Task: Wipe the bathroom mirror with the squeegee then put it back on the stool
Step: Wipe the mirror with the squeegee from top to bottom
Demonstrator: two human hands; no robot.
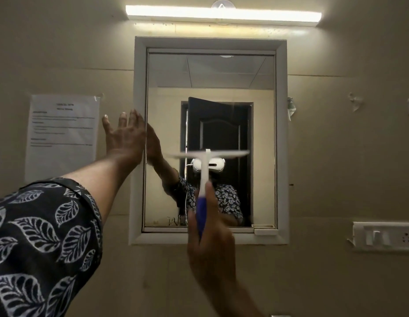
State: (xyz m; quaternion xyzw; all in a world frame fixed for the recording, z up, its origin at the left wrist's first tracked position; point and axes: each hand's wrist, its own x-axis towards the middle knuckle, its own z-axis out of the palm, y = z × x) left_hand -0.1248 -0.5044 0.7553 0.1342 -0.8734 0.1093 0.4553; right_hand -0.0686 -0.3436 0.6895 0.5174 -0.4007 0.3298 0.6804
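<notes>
Squeegee held upright mid-mirror, blade level across the glass, blurred; contact with glass cannot be confirmed. Right hand wraps the blue handle; left hand spread flat, braced at the mirror's left frame edge. Judgement: keep blade level with even pressure and overlap strokes out to both side edges.

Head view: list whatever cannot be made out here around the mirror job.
- Stool: not in the head view, outside the frame.
- Squeegee: blade motion-blurred; whether it touches the mirror cannot be told.
- Right hand: its back hides the handle's lower end and the fingers' grip.
- Paper notice: print too small and blurred to read.
- Left hand: covers part of the mirror frame's left edge.
</notes>
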